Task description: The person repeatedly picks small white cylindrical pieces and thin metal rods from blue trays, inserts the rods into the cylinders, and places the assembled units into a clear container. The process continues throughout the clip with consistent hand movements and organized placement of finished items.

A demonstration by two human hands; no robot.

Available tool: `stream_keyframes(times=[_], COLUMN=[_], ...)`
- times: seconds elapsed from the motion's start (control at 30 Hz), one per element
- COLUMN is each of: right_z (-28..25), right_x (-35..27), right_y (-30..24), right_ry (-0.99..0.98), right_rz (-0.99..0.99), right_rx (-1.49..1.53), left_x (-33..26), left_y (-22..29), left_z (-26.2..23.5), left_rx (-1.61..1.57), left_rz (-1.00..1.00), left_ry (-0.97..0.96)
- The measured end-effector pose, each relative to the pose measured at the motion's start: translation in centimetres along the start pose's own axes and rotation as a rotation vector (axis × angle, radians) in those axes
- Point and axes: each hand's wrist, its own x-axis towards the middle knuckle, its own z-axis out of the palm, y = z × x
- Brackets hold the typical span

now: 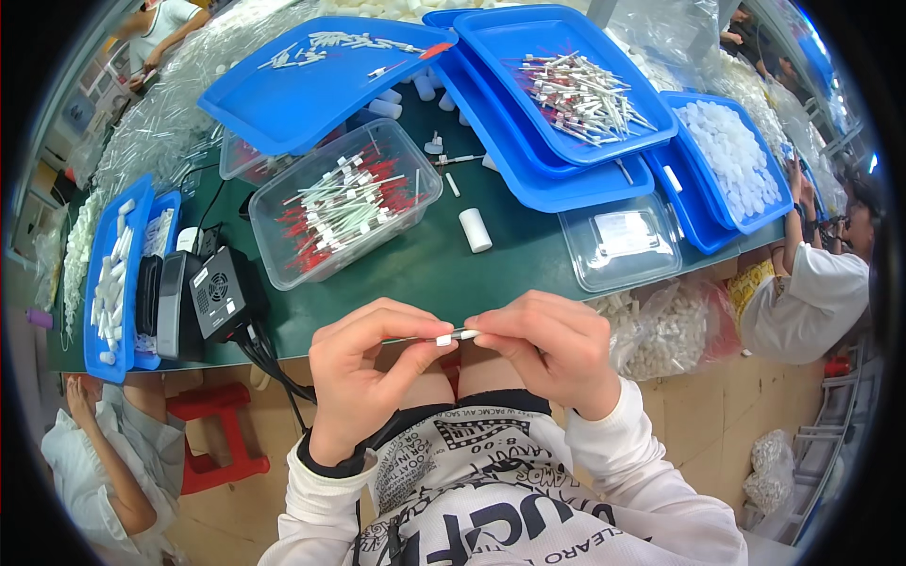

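My left hand (363,363) and my right hand (552,344) meet in front of my body, just off the table's near edge. Between their fingertips lies a thin stick with a small white block (444,341) on it. Thumb and forefinger of the left hand pinch one end, and the right fingertips close on the other, white end. Most of the stick is hidden by my fingers. Beyond my hands, a clear plastic box (326,267) holds many sticks with white blocks and red ends. A white cylinder (475,231) stands on the green table (415,274).
Blue trays (651,141) overlap at the back right, with sticks and white pieces; another blue tray (274,104) tilts over the box. A clear lid (618,250) lies at right. A black device (222,297) with cables sits left. Other people (802,292) sit on both sides.
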Motion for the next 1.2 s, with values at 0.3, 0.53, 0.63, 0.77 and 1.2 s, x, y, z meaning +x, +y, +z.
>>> stream_keyframes(times=[0.3,0.53,0.63,0.77,1.2], right_z=[0.0,0.1,-0.7,-2.0,-9.2], right_x=[0.0,0.0,0.8,1.4,10.4], right_y=[-0.8,-0.1,-0.6,-0.2,3.1], right_ry=[0.001,-0.018,-0.015,-0.09,-0.175], right_rz=[0.128,-0.053,0.027,0.048,0.23], right_rx=[0.111,-0.022,0.015,-0.039,-0.313], left_x=[0.1,0.0,0.1,0.4,3.7], left_y=[0.8,0.6,0.4,0.9,6.5], left_z=[0.3,0.2,0.0,0.1,-2.4], left_rx=[0.061,-0.008,0.001,-0.056,0.703], left_rz=[0.031,-0.016,-0.006,-0.081,0.131], left_ry=[0.009,-0.026,-0.004,0.04,0.05])
